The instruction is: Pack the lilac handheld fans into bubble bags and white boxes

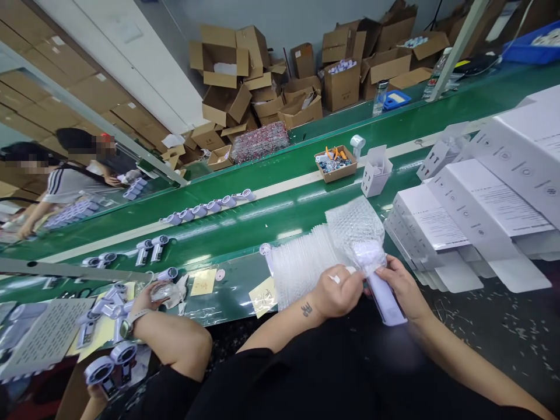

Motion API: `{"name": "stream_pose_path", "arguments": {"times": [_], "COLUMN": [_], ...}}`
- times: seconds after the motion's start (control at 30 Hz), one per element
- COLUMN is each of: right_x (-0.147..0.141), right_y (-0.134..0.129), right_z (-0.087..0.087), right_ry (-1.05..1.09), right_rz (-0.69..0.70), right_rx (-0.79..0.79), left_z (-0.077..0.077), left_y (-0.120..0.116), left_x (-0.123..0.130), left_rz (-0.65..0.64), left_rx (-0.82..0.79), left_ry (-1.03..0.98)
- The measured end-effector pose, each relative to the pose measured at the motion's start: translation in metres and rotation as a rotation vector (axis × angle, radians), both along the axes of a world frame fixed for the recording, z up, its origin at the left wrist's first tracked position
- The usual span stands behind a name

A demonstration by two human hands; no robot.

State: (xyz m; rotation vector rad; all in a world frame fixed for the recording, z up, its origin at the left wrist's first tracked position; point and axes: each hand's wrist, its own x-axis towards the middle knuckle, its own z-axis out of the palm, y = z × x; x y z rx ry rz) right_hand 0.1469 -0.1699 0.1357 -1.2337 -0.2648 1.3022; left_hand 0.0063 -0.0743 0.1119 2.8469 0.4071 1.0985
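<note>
A pale lilac handheld fan [385, 298] is in front of me, its handle pointing down and its head inside a clear bubble-wrap bag [355, 224]. My right hand [399, 286] is closed around the upper handle, thumb on top. Curled in a fist, my left hand [340, 293] grips the mouth of the bag beside the fan; something small and white is on one of its fingers. Left of the bag, a stack of bubble-wrap bags [301, 265] lies along the bench edge. A small round fan part [265, 249] sits at that stack's far corner.
Folded white boxes [450, 204] stand in rows at right. Beyond the bags are an upright white box [376, 172] and a carton of small parts [336, 166]. More fans [210, 207] line the green conveyor [271, 224]. At left, a co-worker's hand [151, 298] works close by.
</note>
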Motion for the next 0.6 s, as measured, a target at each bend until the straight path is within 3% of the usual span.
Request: {"name": "stream_pose_path", "arguments": {"times": [0.23, 0.37, 0.5, 0.6], "right_x": [0.001, 0.009, 0.011, 0.013], "right_y": [-0.009, -0.019, -0.037, -0.057], "right_z": [0.003, 0.000, -0.004, 0.009], "right_ry": [0.165, 0.212, 0.016, -0.285], "right_rz": [-0.171, -0.160, -0.080, 0.090], "right_rx": [-0.156, -0.288, -0.375, -0.352], "left_z": [-0.003, 0.006, 0.013, 0.020], "left_y": [-0.012, -0.010, -0.007, -0.013], "left_x": [0.012, 0.022, 0.024, 0.020], "left_rz": [0.029, 0.000, 0.002, -0.029], "left_rx": [-0.441, -0.871, -1.181, -1.304], "left_ry": [0.015, 0.061, 0.204, 0.323]}}
